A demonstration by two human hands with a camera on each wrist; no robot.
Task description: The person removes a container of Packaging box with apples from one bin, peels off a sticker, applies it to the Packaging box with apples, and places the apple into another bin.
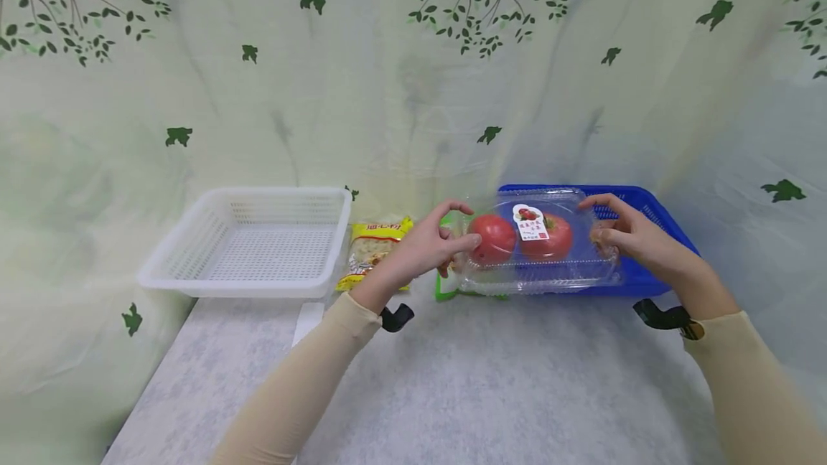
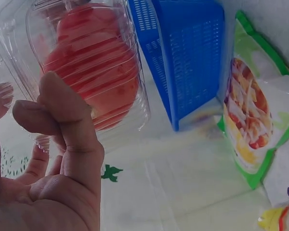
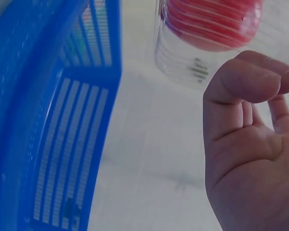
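Note:
A clear plastic box [image 1: 555,282] is held up in front of the blue basket [image 1: 665,224]. Inside it lie red tomatoes, a left one [image 1: 492,239] and a right one [image 1: 557,241], and a white label [image 1: 533,225] is stuck on the lid. The left hand [image 1: 426,244] pinches the box's left edge between thumb and fingers. On the opposite edge, the right hand [image 1: 636,237] grips with curled fingers. Both wrist views show the tomatoes through the box's ribbed wall. Partly hidden behind the box is a green-edged bag [image 2: 250,103] with a food picture.
At the left stands a white perforated basket [image 1: 242,287]. Between it and the left hand lies a yellow food packet [image 1: 370,250]. A white strip [image 1: 309,320] lies on the grey-white tabletop [image 1: 517,379]. A leaf-patterned curtain [image 1: 388,92] hangs behind the table.

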